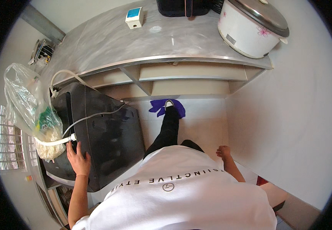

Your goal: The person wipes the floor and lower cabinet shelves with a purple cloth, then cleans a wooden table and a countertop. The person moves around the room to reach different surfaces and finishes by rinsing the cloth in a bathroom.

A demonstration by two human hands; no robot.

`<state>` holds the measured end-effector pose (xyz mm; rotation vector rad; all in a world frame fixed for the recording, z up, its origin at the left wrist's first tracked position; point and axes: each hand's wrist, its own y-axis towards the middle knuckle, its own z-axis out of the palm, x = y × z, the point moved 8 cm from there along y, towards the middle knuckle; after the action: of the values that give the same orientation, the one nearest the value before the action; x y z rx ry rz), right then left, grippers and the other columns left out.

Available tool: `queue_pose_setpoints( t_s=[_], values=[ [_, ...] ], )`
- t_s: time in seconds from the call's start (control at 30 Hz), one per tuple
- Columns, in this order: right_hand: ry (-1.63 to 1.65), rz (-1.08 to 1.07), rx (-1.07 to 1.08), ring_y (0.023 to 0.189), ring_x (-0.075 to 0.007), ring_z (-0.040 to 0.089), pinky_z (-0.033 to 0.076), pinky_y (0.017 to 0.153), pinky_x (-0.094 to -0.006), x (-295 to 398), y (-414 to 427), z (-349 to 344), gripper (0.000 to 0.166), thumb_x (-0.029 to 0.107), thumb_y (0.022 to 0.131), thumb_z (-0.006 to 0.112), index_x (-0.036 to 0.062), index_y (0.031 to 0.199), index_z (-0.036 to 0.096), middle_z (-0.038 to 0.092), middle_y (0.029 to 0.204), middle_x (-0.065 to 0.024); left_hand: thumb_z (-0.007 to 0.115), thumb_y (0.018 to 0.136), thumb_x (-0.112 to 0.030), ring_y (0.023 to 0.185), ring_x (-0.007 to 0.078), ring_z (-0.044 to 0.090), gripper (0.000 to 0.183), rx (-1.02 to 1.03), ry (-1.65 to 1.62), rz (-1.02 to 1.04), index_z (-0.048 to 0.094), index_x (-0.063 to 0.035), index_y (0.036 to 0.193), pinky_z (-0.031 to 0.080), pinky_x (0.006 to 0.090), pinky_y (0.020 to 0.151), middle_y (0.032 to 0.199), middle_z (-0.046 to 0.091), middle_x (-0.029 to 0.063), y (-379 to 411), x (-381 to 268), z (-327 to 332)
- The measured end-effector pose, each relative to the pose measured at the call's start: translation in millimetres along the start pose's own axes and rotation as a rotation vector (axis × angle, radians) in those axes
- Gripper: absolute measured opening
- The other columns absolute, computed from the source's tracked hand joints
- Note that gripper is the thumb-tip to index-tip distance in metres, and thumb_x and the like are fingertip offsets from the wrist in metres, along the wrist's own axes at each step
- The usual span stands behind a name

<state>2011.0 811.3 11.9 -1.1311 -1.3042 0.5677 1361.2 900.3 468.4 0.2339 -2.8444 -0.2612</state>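
My left hand (79, 161) rests with spread fingers on the top of a large dark appliance (111, 138), its fingertips close to the end of a white hose (58, 142); whether they touch it I cannot tell. A clear plastic bag (49, 123) with pale and green contents sits on the appliance beside the hose. A thin grey cord (97, 114) crosses the casing. At my side, away from the appliance, hangs my right hand (223, 151), its fingers curled and nothing visible in them. Under my foot lies a purple cloth (179, 108) on the tiled floor.
A grey countertop (105, 37) with shelves (189, 70) below spans the front. On it stand a white box with a blue top (134, 17), a black appliance (173, 8) and a flowered rice cooker (249, 31). A white wall (284, 115) bounds the right side.
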Motion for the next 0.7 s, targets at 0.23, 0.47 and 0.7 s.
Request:
queue_pose_setpoints(
  t_s=[0.23,0.47,0.7],
  values=[
    [-0.022,-0.144,0.028,0.063,-0.0217,0.062,0.049,0.050,-0.0331,87.3,1.8,13.5,0.022,0.024,0.083,0.059,0.0067,0.096,0.056,0.061,0.077,-0.0093,0.063,0.070,-0.006,0.117,0.0401,0.039,0.041,-0.167,-0.250,0.056,0.056,-0.0072,0.110,0.031,0.0476,0.099,0.123,0.044,0.0199,-10.3,-64.1,-22.4],
    [0.125,-0.057,0.007,0.066,-0.0221,0.063,0.051,0.055,-0.0327,90.0,-35.4,20.8,0.024,0.024,0.083,0.059,0.0066,0.100,0.058,0.064,0.084,-0.0110,0.068,0.073,-0.006,0.113,0.0363,0.044,0.036,-0.243,-0.676,0.285,0.057,-0.0057,0.107,0.036,0.0431,0.096,0.120,0.048,0.0176,184.8,-232.9,-10.1],
    [0.465,0.141,-0.306,0.057,-0.0244,0.062,0.049,0.045,-0.0340,-27.8,-72.8,-50.3,0.019,0.017,0.085,0.054,0.0053,0.100,0.056,0.063,0.079,-0.0120,0.061,0.082,-0.024,0.111,0.0353,0.045,0.040,-0.108,-0.642,0.867,0.054,-0.0045,0.116,0.038,0.0422,0.095,0.121,0.049,0.0181,318.8,-420.5,0.6]
  ],
)
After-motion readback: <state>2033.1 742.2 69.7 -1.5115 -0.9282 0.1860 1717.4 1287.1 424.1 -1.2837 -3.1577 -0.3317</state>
